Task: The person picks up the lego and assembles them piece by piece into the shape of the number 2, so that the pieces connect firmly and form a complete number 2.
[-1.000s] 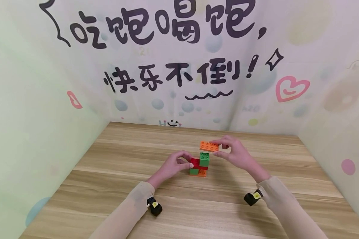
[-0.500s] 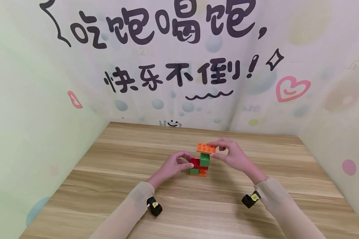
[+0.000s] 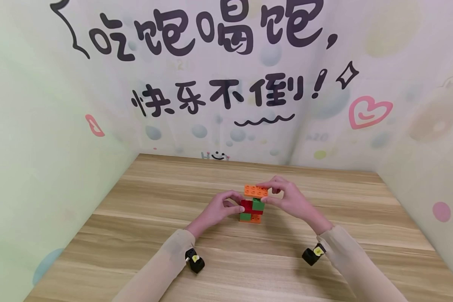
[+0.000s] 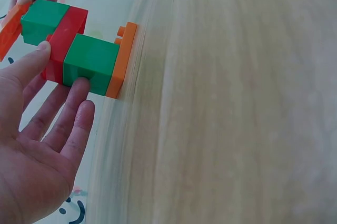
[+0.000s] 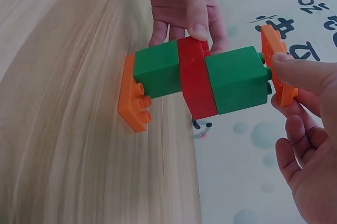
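Note:
A small stack of toy building bricks stands on the table. From the bottom it has an orange plate [image 5: 129, 95] with studs, a green brick [image 5: 158, 70], a flat red brick [image 5: 197, 79] and an upper green brick [image 5: 238, 80]. My left hand [image 3: 218, 210] steadies the stack from the left, its thumb on the red brick and fingers behind. Between thumb and fingers, my right hand [image 3: 290, 200] pinches another orange plate [image 3: 253, 191], studs facing up. In the right wrist view this plate sits right at the upper green brick's studs, slightly tilted.
The wood-grain table [image 3: 226, 268] stretches around the stack on all sides. Behind it hangs a white printed backdrop [image 3: 196, 138] with dark lettering, and pale walls rise at left and right. Black wrist cameras are strapped at both sleeves.
My right hand has brought the orange plate left and down, from above the stack to right over the upper green brick. The left hand and the stack have stayed put.

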Motion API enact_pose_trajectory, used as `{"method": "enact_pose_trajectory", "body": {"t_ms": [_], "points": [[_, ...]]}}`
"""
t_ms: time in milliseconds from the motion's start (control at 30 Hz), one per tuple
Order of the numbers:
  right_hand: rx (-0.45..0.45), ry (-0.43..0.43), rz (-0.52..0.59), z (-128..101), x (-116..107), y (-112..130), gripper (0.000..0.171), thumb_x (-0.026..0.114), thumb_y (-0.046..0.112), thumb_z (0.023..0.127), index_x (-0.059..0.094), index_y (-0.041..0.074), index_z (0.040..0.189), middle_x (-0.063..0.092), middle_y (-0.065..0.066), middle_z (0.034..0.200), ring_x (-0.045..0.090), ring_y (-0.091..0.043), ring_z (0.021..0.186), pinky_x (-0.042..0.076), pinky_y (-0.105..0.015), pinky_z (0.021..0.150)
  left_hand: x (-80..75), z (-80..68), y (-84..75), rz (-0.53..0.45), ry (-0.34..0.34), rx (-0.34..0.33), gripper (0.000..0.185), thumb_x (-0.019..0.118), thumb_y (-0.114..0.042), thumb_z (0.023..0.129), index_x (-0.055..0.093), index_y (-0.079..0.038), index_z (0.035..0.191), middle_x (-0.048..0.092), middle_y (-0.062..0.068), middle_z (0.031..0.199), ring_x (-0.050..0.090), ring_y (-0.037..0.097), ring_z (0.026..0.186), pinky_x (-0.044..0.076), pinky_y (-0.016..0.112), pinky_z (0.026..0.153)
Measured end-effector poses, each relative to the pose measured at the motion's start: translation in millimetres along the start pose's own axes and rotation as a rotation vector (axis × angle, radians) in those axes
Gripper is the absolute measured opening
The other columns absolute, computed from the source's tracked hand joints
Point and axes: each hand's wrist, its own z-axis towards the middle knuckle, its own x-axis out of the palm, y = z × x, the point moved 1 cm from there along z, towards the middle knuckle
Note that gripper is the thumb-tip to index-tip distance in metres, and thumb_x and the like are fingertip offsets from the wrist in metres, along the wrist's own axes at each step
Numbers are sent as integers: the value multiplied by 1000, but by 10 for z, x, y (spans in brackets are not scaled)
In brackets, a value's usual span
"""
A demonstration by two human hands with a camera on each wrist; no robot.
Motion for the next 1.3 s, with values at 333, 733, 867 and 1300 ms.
{"method": "enact_pose_trajectory", "body": {"t_ms": [333, 733, 867, 1300], "points": [[-8, 10, -6, 2, 60, -21, 40, 78, 23, 84, 70, 19, 123, 64, 2, 99, 49, -14, 84, 44, -26, 76, -5, 5, 8, 7, -1, -6, 30, 72, -17, 91, 65, -12, 120, 67, 10, 116, 69, 20, 94, 57, 29, 82], [12, 20, -5, -3, 78, -11, 39, 79, 26, 84, 70, 20, 122, 64, 3, 99, 52, -18, 88, 47, -35, 79, -6, 0, 12, -5, -3, 1, 31, 72, -18, 91, 65, -12, 120, 67, 11, 117, 69, 26, 98, 57, 30, 83], [11, 29, -9, -7, 79, -4, 41, 79, 28, 84, 69, 21, 123, 64, 3, 102, 52, -15, 89, 48, -34, 80, -7, -5, 5, -1, -5, -4, 31, 72, -19, 91, 66, -13, 120, 67, 10, 117, 69, 26, 97, 57, 30, 83], [-52, 13, -1, -46, 91, -66, 32, 66, 16, 95, 66, 19, 127, 67, -1, 115, 56, -13, 95, 47, -28, 81, -9, -6, 2, -4, -3, -9, 31, 72, -19, 91, 66, -14, 121, 68, 9, 117, 68, 28, 99, 57, 30, 83]]}}
